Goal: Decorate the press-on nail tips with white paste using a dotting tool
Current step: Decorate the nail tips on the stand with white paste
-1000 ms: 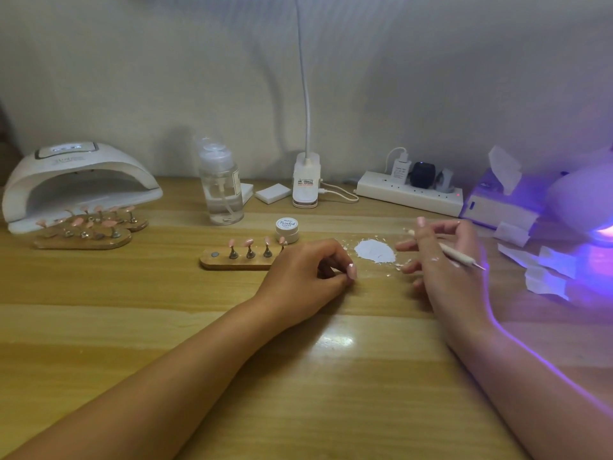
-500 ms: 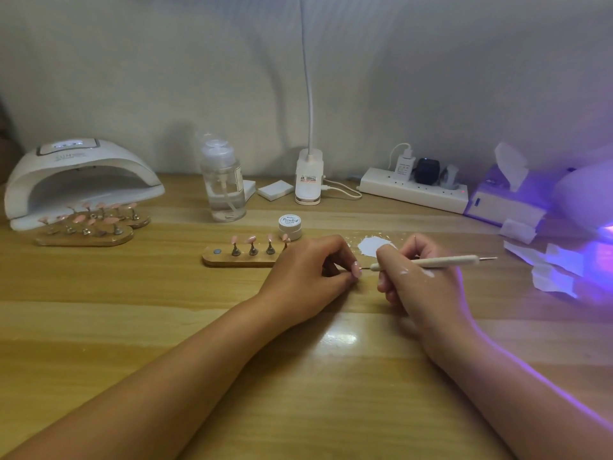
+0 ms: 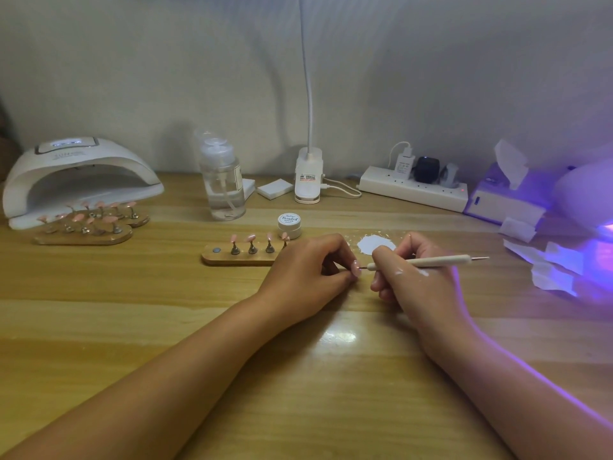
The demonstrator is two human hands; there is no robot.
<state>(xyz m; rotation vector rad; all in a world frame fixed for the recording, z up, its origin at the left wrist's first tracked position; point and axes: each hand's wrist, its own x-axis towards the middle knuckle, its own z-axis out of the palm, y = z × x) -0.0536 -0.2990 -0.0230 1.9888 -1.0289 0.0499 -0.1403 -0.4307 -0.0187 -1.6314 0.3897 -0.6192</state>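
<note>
On the pale wooden table [image 3: 166,310], near its middle, a small pink press-on nail tip [image 3: 356,267] is pinched between the thumb and curled fingers of the left hand [image 3: 308,270]. A slim white dotting tool with metal ends [image 3: 431,261] is gripped like a pen in the curled fingers of the right hand [image 3: 411,277], and its fine point is laid against the pinched tip. White smears are seen on the back of that hand. A flat patch of white paste [image 3: 376,244] is spread on the table just behind the right hand. Behind the left hand, more pink tips are held on metal pegs in an oblong wooden stand [image 3: 238,257]. Just beyond it, a small round white jar [image 3: 289,224] is lettered "Painted" on its lid; the smaller print cannot be read. At far left, "SUN" is marked on a white arched nail lamp [image 3: 76,174].
</note>
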